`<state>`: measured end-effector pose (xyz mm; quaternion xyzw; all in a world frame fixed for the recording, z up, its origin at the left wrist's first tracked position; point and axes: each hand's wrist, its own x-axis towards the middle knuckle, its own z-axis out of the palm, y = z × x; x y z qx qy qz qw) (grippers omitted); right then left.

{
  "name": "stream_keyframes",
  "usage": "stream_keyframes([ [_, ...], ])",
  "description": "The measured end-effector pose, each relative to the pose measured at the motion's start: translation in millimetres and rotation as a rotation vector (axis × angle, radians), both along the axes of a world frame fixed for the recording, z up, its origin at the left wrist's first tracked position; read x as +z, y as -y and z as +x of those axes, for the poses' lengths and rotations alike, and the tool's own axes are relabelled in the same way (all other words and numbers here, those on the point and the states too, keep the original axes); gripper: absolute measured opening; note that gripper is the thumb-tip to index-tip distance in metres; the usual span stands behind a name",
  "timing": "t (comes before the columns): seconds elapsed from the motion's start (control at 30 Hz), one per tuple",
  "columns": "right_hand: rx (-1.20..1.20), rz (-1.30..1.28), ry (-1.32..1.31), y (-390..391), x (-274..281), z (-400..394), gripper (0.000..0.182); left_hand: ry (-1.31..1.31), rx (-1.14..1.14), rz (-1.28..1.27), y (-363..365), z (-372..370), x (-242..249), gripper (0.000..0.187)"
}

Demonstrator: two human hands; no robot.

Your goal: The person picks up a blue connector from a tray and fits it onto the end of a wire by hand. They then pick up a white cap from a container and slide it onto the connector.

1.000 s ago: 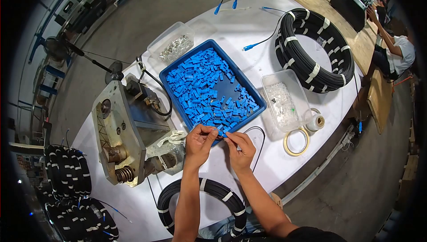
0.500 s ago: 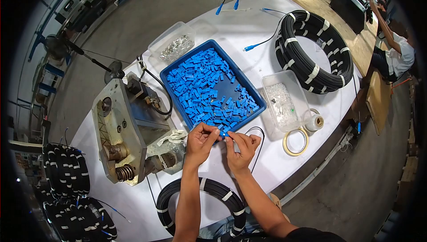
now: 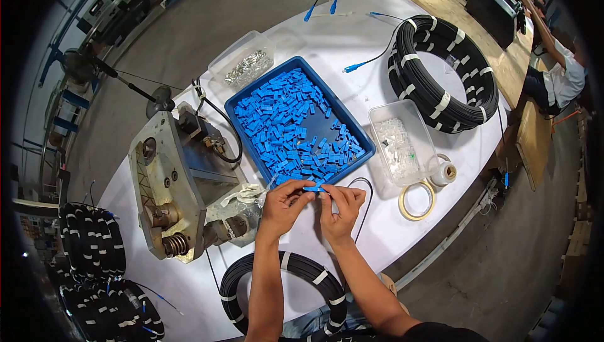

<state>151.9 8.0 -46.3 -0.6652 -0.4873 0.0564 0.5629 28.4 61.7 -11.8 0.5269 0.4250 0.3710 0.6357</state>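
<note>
A small blue connector (image 3: 312,188) is pinched between both hands in front of the tray. My left hand (image 3: 284,208) is closed, with thumb and fingertips on one end of it. On the other end, my right hand (image 3: 339,208) is closed in a similar pinch. Just beyond the hands is a blue tray (image 3: 348,106) with many loose blue connector housings (image 3: 283,125) in it. A coil of black cable (image 3: 234,281) bound with white tape lies below the forearms. A thin black cable loops close to my right hand; its end is hidden.
To the left stands a metal press (image 3: 182,185). A clear box of metal parts (image 3: 217,65) is behind the tray; another clear box (image 3: 423,153), a tape roll (image 3: 404,210) and a large cable coil (image 3: 402,71) are on the right. A person (image 3: 564,81) sits at far right.
My fingers have shifted slightly on the blue connector, and more of its length shows between them. The surroundings stay as they were.
</note>
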Motion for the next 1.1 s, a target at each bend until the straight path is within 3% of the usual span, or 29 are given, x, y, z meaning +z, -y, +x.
stream_keyframes([
  [0.23, 0.059, -0.033, -0.052, 0, -1, 2, 0.012, -0.365, 0.038, 0.346, 0, 3, 6, 0.018],
  [0.33, 0.088, -0.031, -0.077, 0, 0, 4, 0.013, -0.391, 0.104, 0.476, 3, 9, 7, 0.016],
  [1.1, 0.116, 0.044, -0.078, -3, 1, 7, 0.016, -0.488, 0.177, 0.519, 8, 18, 2, 0.01],
])
